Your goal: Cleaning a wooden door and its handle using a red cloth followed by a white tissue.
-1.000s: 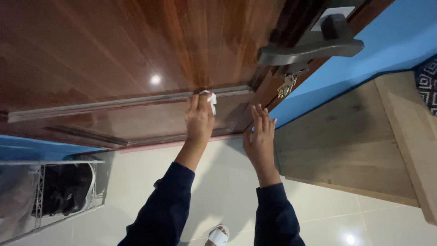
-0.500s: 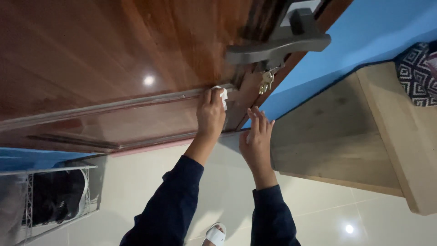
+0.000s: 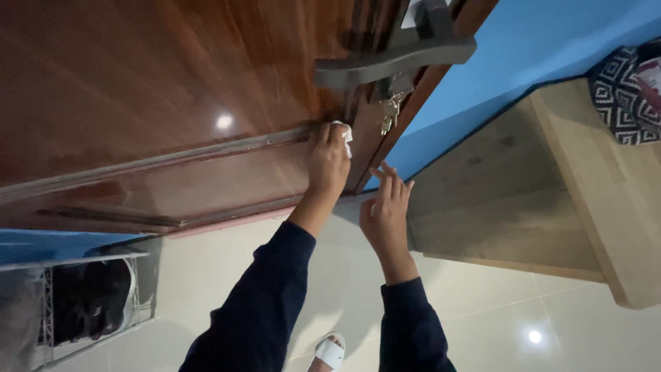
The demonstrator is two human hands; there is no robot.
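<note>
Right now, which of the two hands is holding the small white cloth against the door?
The left hand presses the small white cloth against the brown wooden door; the right hand is empty, fingers spread.

1. Both arms are raised away from the body, and each is covered to the wrist by a dark blue sleeve.
2. The left arm is stretched out farther than the right, with a slight bend at the elbow.
3. The left hand [image 3: 328, 160] is seen from the back, with its fingers curled into a loose fist.
4. The right forearm is held just beside the left one, lower in the frame.
5. The right hand [image 3: 385, 210] is held open, with its fingers extended, slightly spread and pointed upward.
6. The two hands are kept near each other, not touching.
</note>
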